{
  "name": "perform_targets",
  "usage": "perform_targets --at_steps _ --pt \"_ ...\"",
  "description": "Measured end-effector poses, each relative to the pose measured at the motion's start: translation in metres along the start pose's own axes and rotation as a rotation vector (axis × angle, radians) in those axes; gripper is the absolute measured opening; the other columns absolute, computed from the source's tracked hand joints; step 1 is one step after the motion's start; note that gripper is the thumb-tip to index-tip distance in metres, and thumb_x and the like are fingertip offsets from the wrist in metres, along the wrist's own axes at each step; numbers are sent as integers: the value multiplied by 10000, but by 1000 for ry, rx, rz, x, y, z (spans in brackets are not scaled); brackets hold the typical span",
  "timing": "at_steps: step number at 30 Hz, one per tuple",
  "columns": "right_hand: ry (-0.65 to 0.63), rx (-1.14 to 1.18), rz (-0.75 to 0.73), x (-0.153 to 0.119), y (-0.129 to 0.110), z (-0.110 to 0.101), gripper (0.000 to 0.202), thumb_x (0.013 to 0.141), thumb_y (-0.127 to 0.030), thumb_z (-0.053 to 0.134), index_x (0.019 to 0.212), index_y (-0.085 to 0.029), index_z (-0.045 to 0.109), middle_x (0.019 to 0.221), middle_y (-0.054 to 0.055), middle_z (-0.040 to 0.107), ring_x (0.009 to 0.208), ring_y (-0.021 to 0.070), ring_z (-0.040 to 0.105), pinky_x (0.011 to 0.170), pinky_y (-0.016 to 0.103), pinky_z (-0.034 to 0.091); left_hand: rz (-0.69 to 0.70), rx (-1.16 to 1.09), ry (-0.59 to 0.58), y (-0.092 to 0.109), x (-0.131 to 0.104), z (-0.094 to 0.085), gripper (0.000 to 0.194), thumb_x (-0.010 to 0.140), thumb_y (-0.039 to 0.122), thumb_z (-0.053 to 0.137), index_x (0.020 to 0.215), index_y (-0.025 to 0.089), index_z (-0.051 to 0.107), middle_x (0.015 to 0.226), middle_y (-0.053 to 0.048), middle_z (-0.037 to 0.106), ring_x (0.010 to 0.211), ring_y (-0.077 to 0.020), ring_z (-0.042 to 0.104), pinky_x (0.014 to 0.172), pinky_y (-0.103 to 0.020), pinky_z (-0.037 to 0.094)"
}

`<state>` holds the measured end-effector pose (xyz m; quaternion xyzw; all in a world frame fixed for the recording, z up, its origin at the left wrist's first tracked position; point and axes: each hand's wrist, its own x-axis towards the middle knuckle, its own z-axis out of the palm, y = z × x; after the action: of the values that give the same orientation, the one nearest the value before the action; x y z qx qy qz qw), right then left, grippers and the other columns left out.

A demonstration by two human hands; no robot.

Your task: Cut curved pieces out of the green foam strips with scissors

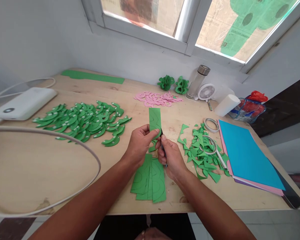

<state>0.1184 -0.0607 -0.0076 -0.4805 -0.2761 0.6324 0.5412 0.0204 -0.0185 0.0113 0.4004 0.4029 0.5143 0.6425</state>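
Near edge of a pale wooden table (pixel 110 186): several rectangular green paper pieces with drawn curved lines (pixel 158 183) lie overlapping, just in front of the person. Above them, both hands at work, near each other. Left hand (pixel 138 145) pinches an upright green paper strip with pencilled wavy lines (pixel 154 116), thumb across its lower part. Right hand (pixel 173 156) closed around a slim dark cutting tool (pixel 161 133), its upper end at the strip's right edge; blades too covered to tell their position.

Right of the hands: a loose heap of pointed green paper scraps (pixel 207 163), a white ring (pixel 215 146) and a white stick (pixel 221 160) on it; cannot tell if joined. Farther right, a stack of coloured sheets, bright blue on top (pixel 250 150).

Left: a broad pile of curved green paper pieces with pale patches (pixel 85 121); beyond the looping white cable (pixel 92 155), a white rectangular device (pixel 25 104).

Far side: flat pink paper cutouts (pixel 156 99), two ruffled green paper balls (pixel 166 82), a clear metal-capped bottle (pixel 197 80), a small white fan (pixel 206 91). Long green paper strip (pixel 92 77) at far left.
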Motion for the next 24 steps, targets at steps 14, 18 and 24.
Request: perform_targets --at_steps 14,18,24 --pt "3 -12 -3 0 1 -1 479 682 -628 701 624 -172 568 397 -100 348 330 32 209 340 195 106 -13 -39 19 -3 1 -2 132 655 246 716 662 148 627 607 21 622 555 -104 533 614 -247 435" --pt "11 -29 3 -1 0 0 477 681 -625 703 615 -174 561 396 -102 340 332 33 202 342 196 106 -8 -55 38 -4 2 -3 138 652 246 727 679 145 636 626 18 631 597 -106 546 648 -242 442" --pt "20 -37 0 -2 -1 1 476 680 -627 698 617 -176 560 395 -98 343 337 40 207 342 200 106 -5 -11 13 -1 1 -1 145 644 256 718 639 162 607 578 30 599 516 -104 515 570 -250 424"
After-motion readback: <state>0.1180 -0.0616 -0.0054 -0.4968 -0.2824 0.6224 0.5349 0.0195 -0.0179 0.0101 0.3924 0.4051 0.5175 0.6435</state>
